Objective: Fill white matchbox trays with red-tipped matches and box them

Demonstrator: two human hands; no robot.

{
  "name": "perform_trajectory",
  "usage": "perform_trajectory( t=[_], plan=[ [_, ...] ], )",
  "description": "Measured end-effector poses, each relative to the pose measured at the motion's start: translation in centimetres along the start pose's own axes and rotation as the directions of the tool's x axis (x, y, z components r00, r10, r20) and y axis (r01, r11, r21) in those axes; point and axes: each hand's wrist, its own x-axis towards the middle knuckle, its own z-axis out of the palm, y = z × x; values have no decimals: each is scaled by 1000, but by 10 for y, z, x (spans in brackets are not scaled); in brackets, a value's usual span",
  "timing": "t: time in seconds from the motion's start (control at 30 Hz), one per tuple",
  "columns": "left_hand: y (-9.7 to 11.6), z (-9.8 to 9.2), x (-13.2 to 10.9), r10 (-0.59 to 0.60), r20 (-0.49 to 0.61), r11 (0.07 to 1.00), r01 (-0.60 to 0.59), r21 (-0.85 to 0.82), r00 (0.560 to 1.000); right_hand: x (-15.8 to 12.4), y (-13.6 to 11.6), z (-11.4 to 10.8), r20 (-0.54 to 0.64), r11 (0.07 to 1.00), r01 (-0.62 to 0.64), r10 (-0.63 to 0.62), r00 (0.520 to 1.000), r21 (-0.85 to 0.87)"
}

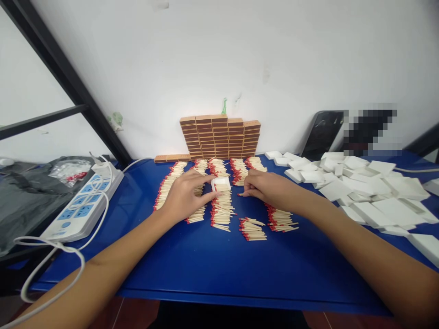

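Observation:
Between thumb and fingers my left hand point(185, 194) grips a small white matchbox tray point(221, 184), tilted over the middle row of matches point(221, 212). Some matches show inside the tray. To its right my right hand point(259, 186) is closed in a pinch; a red match head point(241, 194) pokes out at its fingertips. Red-tipped matches lie side by side in several long rows on the blue table. A short separate group of matches point(254, 228) lies nearer to me, below my right hand.
Brown matchboxes point(221, 137) are stacked against the wall. Many white trays point(370, 187) are heaped at the right, with a dark phone point(322, 132) leaning behind them. At the left lie a power strip point(85, 201) with a looped white cable point(82, 260) and a black bag point(30, 192).

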Motion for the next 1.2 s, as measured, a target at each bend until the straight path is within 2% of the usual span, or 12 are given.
perform_trajectory(
  t=[0.4,0.47,0.57,0.7,0.87,0.97,1.1,1.2],
  plan=[
    [-1,0,0,9,0,1000,-9,9,1000,-5,0,1,60,998,-43,46,997,-45],
    [-1,0,0,11,0,1000,-11,8,1000,-6,-4,-3,28,999,-36,37,999,-23],
    [1,1,-1,3,-2,1000,-3,-1,1000,-7,-12,-9,-95,999,-29,33,995,43],
    [7,4,-2,-14,3,1000,14,-23,1000,-6,-25,-4,-262,993,87,-62,963,86],
    [15,7,-3,33,-18,998,-33,-49,999,-5,-33,14,-267,988,151,-152,952,-26],
    [14,6,-2,20,-19,998,-21,-54,1000,-5,-32,14,-270,983,182,-173,947,6],
    [8,4,-2,-49,-4,998,49,-41,999,-4,-20,4,-365,981,180,-142,920,69],
    [4,2,-1,-87,-31,996,86,-24,996,-1,-3,-2,-385,995,93,-74,920,30]
  ],
)
